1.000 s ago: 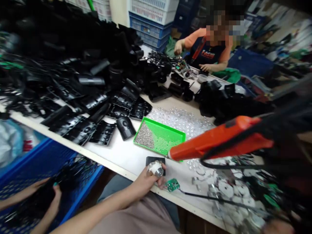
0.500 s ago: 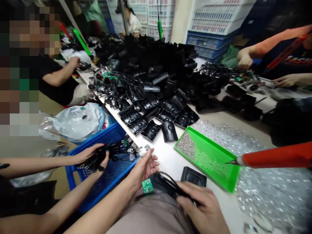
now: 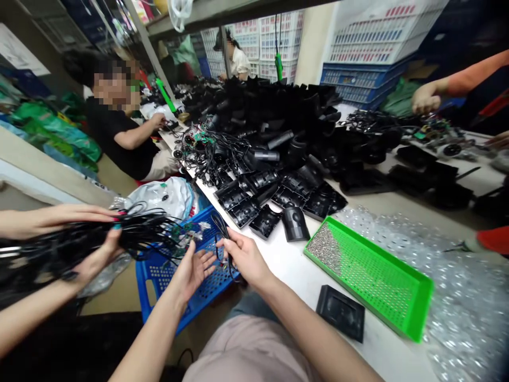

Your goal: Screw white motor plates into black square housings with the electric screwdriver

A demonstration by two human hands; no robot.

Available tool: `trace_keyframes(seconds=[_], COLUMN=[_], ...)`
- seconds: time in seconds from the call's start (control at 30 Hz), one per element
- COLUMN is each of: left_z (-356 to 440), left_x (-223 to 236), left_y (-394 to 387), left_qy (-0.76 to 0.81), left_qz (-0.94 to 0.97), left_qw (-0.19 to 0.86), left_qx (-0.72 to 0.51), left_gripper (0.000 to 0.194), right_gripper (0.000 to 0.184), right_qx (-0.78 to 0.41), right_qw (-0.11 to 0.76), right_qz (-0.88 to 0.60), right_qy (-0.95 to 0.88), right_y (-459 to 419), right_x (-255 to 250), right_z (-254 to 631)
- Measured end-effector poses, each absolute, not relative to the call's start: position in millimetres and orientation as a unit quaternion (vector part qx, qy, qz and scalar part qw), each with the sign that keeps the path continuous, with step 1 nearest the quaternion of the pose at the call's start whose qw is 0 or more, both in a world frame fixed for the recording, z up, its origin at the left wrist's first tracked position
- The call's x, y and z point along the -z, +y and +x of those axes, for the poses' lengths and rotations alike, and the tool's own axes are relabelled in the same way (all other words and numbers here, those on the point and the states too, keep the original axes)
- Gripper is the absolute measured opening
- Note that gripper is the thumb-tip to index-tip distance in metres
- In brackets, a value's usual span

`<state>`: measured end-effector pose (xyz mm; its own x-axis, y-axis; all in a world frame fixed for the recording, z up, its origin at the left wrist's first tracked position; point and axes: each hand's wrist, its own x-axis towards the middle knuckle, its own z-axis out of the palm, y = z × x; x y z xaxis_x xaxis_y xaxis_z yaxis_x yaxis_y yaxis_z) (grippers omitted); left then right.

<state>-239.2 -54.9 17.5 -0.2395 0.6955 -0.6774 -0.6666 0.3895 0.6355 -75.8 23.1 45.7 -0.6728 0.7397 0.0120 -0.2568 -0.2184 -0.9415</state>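
Note:
My right hand (image 3: pixel 244 257) is closed on a looped black cable (image 3: pixel 221 225) above the blue basket. Just left of it, my left hand (image 3: pixel 196 273) is palm up with its fingers spread. The left thumb reaches the small circuit boards and connectors (image 3: pixel 193 233) at the end of a large cable bundle (image 3: pixel 147 228). Whether the thumb touches them I cannot tell. A co-worker's two hands (image 3: pixel 99 239) grip that bundle from the left. Below lies the blue basket (image 3: pixel 149 289), partly hidden by the hands.
On the table are black plastic housings (image 3: pixel 295 223), a green tray (image 3: pixel 427 313) with small screws, and a black square part (image 3: pixel 341 313). Bubble wrap (image 3: pixel 469 297) covers the right side. A red screwdriver (image 3: pixel 491 241) hangs at the right edge. Co-workers sit around the table.
My right hand has moved left with the black cable, beside my left hand. My left hand has opened from a white round part. The co-worker's bundle has risen from the basket. The view has shifted.

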Motion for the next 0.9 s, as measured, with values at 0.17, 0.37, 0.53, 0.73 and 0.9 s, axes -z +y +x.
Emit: trace_keyframes(seconds=[0.17,0.37,0.53,0.73,0.9], left_z=[-239,-253,-259,-277,-313], left_x=[-27,-16,-12,-2,2], left_y=[-45,-41,-12,31,-15], left_qy=[0.607,0.669,0.688,0.675,0.707], left_qz=[0.161,0.221,0.286,0.337,0.316], left_qw=[0.563,0.493,0.482,0.5,0.501], left_qx=[-0.538,-0.51,-0.461,-0.424,-0.386], left_gripper=[0.051,0.045,0.046,0.057,0.065], right_gripper=[0.046,0.072,0.066,0.061,0.047], right_qx=[-0.704,-0.663,-0.695,-0.711,-0.702], right_qw=[0.311,0.244,0.147,0.142,0.077], right_qz=[-0.223,-0.204,-0.271,-0.303,-0.306], right_qy=[-0.598,-0.678,-0.65,-0.619,-0.639], right_y=[12,-24,-43,-59,-68], right_x=[3,14,42,72,68], right_z=[-114,-92,-66,-52,-32])
